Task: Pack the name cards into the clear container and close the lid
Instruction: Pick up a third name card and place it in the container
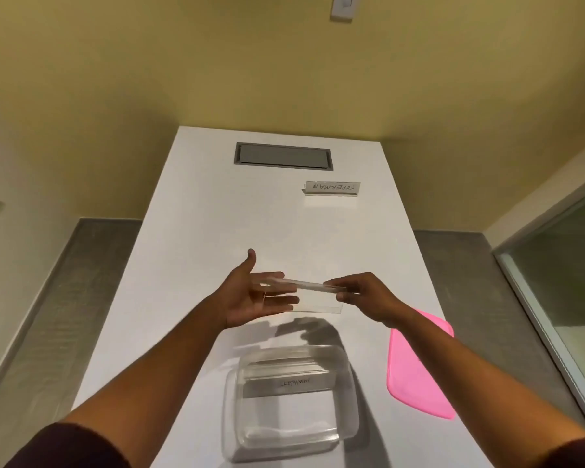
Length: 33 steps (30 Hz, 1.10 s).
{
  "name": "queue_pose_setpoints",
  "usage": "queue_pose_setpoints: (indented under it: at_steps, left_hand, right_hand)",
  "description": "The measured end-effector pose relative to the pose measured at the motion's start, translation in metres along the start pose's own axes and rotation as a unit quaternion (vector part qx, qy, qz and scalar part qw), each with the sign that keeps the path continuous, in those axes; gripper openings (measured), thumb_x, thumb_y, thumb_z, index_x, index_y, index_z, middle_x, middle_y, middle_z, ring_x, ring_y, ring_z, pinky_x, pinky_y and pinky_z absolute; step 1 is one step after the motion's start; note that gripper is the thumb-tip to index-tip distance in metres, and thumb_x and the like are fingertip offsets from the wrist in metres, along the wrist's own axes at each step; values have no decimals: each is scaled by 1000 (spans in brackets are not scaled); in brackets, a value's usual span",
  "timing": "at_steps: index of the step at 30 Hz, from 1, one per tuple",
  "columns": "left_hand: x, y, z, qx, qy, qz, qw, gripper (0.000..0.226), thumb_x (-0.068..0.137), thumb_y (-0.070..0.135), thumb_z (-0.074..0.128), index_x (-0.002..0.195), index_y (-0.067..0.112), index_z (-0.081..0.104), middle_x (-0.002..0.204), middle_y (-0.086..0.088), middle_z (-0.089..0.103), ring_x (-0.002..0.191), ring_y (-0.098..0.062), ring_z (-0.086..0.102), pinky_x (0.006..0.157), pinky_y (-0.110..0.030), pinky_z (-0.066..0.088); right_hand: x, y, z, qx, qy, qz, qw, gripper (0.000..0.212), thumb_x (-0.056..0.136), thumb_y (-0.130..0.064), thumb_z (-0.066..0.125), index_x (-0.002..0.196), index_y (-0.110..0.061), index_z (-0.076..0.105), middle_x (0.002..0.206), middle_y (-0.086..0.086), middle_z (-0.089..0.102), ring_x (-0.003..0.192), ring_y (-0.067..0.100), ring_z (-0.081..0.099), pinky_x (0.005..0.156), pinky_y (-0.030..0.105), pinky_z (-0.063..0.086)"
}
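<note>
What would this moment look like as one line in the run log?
right hand: holds clear name card | left hand: open under it | container: open, one card inside | pink lid: on table | Superman card: unpacked

A long white desk [217, 214] runs up to a yellow wall [183, 69], with a grey hatch [282, 156] set near its far edge. Grey carpet [65, 282] flanks both sides; a glass partition [561, 282] stands at right.
</note>
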<state>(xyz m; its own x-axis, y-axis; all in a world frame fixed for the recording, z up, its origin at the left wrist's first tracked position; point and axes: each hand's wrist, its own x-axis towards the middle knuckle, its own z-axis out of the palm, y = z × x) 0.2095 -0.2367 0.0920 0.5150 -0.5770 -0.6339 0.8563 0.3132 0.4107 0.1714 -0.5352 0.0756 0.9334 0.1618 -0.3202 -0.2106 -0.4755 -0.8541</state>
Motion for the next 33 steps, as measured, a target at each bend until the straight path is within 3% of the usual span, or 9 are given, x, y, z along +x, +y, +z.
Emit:
queue_pose_setpoints:
  at_steps: [3, 7, 11, 17, 20, 23, 26, 29, 33]
  left_hand:
    - [-17, -5, 11, 46, -27, -9, 999, 68, 97, 45, 55, 134, -11, 46, 136, -28, 58, 122, -51, 56, 110, -51, 43]
    - [-31, -20, 12, 114, -11, -8, 993, 39, 95, 15, 62, 125, -8, 52, 134, -23, 57, 117, -42, 63, 99, -48, 53]
    - [-39, -36, 5, 249, -53, -22, 967, 43, 102, 23, 48, 139, 0, 46, 143, -16, 56, 129, -39, 55, 109, -58, 38]
    - [-41, -56, 8, 195, -109, -9, 975, 38, 106, 25, 40, 142, 14, 42, 144, -22, 53, 125, -54, 52, 103, -65, 43]
    - [-37, -65, 11, 176, -101, 20, 979, 41, 104, 26, 43, 144, 18, 40, 141, -22, 56, 125, -53, 53, 98, -61, 49]
    - [-29, -73, 12, 173, -61, 65, 981, 42, 102, 25, 48, 144, 23, 40, 138, -18, 59, 122, -49, 57, 99, -63, 47]
    - [-24, -79, 18, 249, 8, 103, 963, 47, 103, 20, 48, 146, 30, 33, 134, -12, 61, 116, -41, 64, 99, -60, 49]
    - [-28, -88, 27, 355, 28, 115, 927, 56, 102, 24, 48, 150, 38, 22, 137, -4, 56, 118, -27, 59, 90, -42, 54]
    - [-32, -92, 24, 407, -2, 93, 909, 69, 99, 10, 47, 146, 51, 16, 143, 8, 52, 125, -22, 56, 99, -41, 51]
  right_hand:
    - [-4, -15, 1, -77, -4, -36, 996, 35, 91, 2, 68, 113, -23, 79, 115, -8, 77, 109, 6, 70, 97, 27, 55]
    - [-14, -30, 6, -104, 11, -73, 992, 35, 92, 5, 65, 112, -20, 79, 116, -5, 77, 108, -1, 67, 92, 19, 52]
    - [-20, -37, 13, -66, 60, -120, 989, 40, 89, 17, 61, 107, -14, 79, 112, 0, 77, 110, 7, 68, 94, 28, 57]
    - [-24, -43, 22, -35, 124, -150, 980, 41, 88, 17, 63, 112, -14, 76, 118, -3, 75, 115, 10, 67, 97, 37, 57]
    - [-27, -40, 35, -51, 197, -97, 974, 45, 90, -6, 73, 131, -23, 64, 135, -9, 62, 121, 12, 60, 100, 41, 54]
    - [-34, -38, 61, 27, 258, 42, 965, 58, 90, -30, 77, 141, -20, 51, 141, 1, 54, 117, 21, 60, 97, 45, 55]
    - [-43, -40, 94, 192, 203, 151, 948, 62, 87, -44, 76, 136, -16, 50, 131, 8, 60, 108, 25, 67, 83, 47, 63]
    - [-48, -32, 120, 159, 160, 129, 966, 58, 76, -52, 79, 120, -18, 61, 118, 0, 69, 99, 18, 72, 81, 45, 65]
    - [-55, -23, 125, 86, 158, 90, 980, 38, 83, -32, 77, 118, -22, 67, 115, -9, 69, 102, 17, 70, 86, 47, 62]
